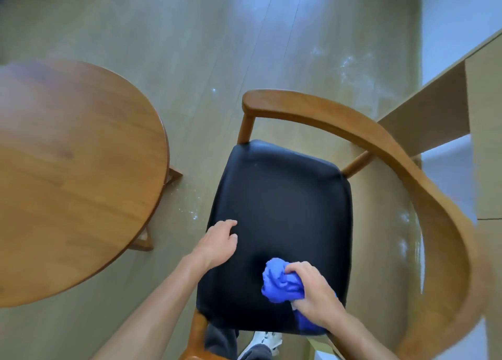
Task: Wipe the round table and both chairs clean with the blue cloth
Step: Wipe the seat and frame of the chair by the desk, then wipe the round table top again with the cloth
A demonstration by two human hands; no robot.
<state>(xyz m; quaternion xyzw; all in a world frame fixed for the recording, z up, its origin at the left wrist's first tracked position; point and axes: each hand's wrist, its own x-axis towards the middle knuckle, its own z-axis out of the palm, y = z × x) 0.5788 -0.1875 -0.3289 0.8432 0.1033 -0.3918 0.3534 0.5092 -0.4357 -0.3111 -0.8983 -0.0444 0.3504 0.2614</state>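
At lower centre of the frame, the right hand [315,291] grips the crumpled blue cloth [281,282] against the black padded seat of the curved-backed wooden chair [279,210]. The left hand [217,244] rests on the seat's left edge, fingers loosely extended. The round wooden table [70,169] fills the left side.

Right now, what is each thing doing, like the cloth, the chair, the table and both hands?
blue cloth: bunched up, pressed on the seat near its front edge.
right hand: grips the cloth.
left hand: fingers loosely bent, resting at the seat's left edge, holding nothing.
chair seat: black, shiny, upright chair, nothing else on it.
round table: standing left of the chair, top bare.
floor: white specks beside the chair.
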